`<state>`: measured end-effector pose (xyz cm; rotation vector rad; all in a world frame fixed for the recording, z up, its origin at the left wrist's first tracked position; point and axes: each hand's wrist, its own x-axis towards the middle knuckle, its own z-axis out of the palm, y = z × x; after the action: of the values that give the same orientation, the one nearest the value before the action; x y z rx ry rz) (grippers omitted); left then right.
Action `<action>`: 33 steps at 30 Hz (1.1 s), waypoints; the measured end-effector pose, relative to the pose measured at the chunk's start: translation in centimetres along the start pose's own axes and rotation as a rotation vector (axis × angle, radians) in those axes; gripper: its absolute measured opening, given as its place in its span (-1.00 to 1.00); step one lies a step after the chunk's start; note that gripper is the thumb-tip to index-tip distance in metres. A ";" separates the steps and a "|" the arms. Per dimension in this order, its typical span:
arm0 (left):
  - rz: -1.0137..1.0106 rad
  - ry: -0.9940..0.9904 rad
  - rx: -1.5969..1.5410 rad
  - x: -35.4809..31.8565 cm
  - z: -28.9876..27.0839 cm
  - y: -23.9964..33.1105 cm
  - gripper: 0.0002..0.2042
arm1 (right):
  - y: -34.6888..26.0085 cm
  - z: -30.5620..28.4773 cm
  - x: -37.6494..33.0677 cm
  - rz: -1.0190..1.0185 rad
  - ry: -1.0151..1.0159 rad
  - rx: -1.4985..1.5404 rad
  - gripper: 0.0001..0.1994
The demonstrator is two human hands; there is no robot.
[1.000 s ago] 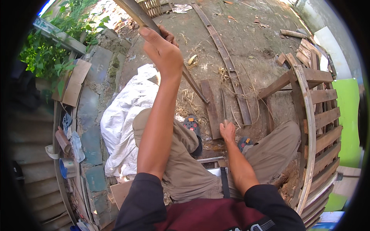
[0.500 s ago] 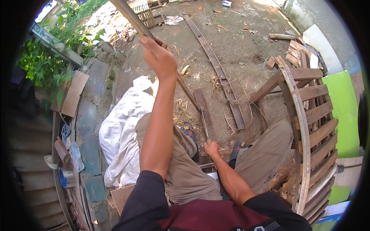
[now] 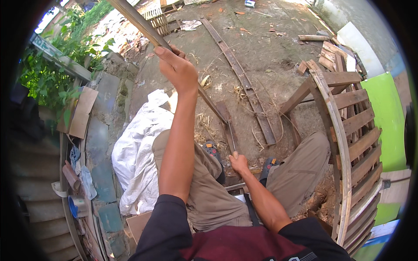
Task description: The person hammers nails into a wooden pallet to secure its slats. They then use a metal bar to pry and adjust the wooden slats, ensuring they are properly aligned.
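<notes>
My left hand (image 3: 178, 71) is raised in front of me and wrapped round a long brown wooden pole (image 3: 139, 23). The pole slants from the upper left down toward the ground between my feet. Its lower end meets a short dark board (image 3: 222, 108) lying there. Low between my knees, my right hand (image 3: 238, 162) is closed on the handle of a knife (image 3: 232, 137), whose long thin blade points away from me. The blade lies close to the pole's lower end; whether they touch, I cannot tell. My fingers cover most of the handle.
A white sack (image 3: 141, 152) lies by my left leg, beside a low block wall (image 3: 104, 148). To my right stands a slatted wooden frame (image 3: 344, 143). Ahead, a long narrow plank (image 3: 237, 71) lies on the dirt among fibre scraps (image 3: 202, 124).
My right hand has shifted slightly away from me along the board with the knife. My left hand keeps its grip on the pole. The whole view has turned a little.
</notes>
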<state>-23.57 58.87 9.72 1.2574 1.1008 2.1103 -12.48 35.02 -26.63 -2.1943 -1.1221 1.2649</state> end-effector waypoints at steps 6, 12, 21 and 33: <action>0.024 -0.022 0.054 -0.6 -0.5 0.3 -0.32 | -2.1 0.3 -1.0 0.062 0.078 0.099 -0.34; 0.083 -0.048 0.059 -1.3 0.7 0.1 -0.29 | 1.0 2.6 1.0 0.158 -0.073 0.233 -0.32; 0.029 -0.006 0.035 -0.1 -0.5 -0.3 -0.35 | -1.4 -1.1 0.3 -0.105 0.043 0.007 -0.65; 0.088 0.040 0.107 -0.9 0.1 -0.2 -0.36 | 3.7 0.1 0.7 0.040 0.019 -0.012 -0.52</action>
<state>-23.08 58.38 9.16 1.3408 1.2106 2.1752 -10.70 33.32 -29.44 -2.2431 -1.0865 1.2546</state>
